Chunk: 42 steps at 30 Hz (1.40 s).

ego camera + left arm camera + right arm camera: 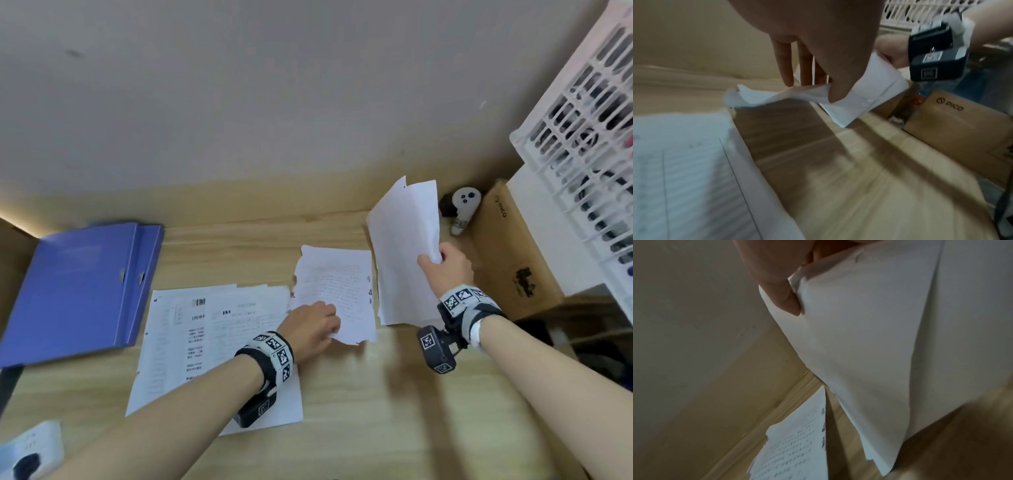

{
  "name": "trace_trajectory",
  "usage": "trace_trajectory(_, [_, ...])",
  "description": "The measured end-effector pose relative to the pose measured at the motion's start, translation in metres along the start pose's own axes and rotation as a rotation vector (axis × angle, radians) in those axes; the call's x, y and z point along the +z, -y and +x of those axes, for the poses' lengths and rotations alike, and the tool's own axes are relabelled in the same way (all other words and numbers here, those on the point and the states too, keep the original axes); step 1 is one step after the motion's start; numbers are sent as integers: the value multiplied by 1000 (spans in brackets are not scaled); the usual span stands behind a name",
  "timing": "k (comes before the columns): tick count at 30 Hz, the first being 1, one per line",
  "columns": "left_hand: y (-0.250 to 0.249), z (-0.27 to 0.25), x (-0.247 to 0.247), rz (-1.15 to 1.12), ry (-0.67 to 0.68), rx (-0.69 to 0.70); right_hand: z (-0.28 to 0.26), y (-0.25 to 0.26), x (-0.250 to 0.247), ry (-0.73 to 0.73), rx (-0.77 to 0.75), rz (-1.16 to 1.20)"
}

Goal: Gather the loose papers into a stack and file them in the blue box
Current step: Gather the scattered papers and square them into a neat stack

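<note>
My right hand (pixel 442 263) grips a bundle of white sheets (pixel 404 253) and holds it tilted above the desk's right side; in the right wrist view the thumb (pixel 783 293) presses on the bundle (pixel 879 337). My left hand (pixel 315 325) pinches the near edge of a torn handwritten sheet (pixel 337 287); the left wrist view shows that sheet (pixel 777 95) lifted at the fingers. Two printed sheets (pixel 205 342) lie flat under my left forearm. The blue box (pixel 78 291) lies flat at the desk's left.
A brown cardboard box (pixel 507 253) stands at the right, with a white controller (pixel 462 209) behind it. A white lattice basket (pixel 589 130) sits on a white unit at far right. A white object (pixel 30 452) lies at the near left corner.
</note>
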State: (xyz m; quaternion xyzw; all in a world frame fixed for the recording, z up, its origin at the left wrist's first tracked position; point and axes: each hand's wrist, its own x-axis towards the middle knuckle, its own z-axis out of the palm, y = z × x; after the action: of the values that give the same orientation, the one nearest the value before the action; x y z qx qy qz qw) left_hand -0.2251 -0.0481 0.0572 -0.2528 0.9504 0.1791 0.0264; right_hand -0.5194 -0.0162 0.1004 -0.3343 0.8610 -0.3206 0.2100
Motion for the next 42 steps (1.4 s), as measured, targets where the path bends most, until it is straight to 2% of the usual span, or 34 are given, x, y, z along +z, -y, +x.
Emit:
trace_trajectory(5, [-12, -10, 42, -28, 52, 11, -21, -8, 17, 128, -93, -43])
trace_trajectory(8, [-14, -16, 50, -35, 46, 1, -30, -3, 16, 111, -134, -105])
trace_trajectory(12, [-13, -25, 43, -86, 114, -47, -36, 7, 16, 146, -182, -92])
trace_trajectory(14, [-12, -30, 37, -146, 195, -113, -43, 14, 21, 232, -209, -40])
trace_trajectory(17, [-8, -39, 31, -208, 255, -217, -56, 19, 43, 425, -150, 110])
trace_trajectory(24, [17, -67, 25, -297, 210, -463, -87, 3, 124, 625, -127, -5])
trace_trajectory(28, [30, -80, 31, -393, 159, -586, -100, -10, 152, 740, -97, -75])
trace_trajectory(31, [34, -83, 36, -452, 95, -685, -95, -19, 155, 693, -83, -46])
trace_trajectory(34, [38, -80, 42, -486, 11, -780, -78, -26, 143, 486, -87, -54])
trace_trajectory(37, [41, -68, 49, -553, -22, -915, -51, -40, 127, 326, -94, -224])
trace_trajectory(40, [46, -51, 54, -678, -37, -1032, -33, -59, 117, 304, -39, -440])
trace_trajectory(42, [51, -38, 56, -738, -28, -1059, -27, -69, 116, 316, 39, -486])
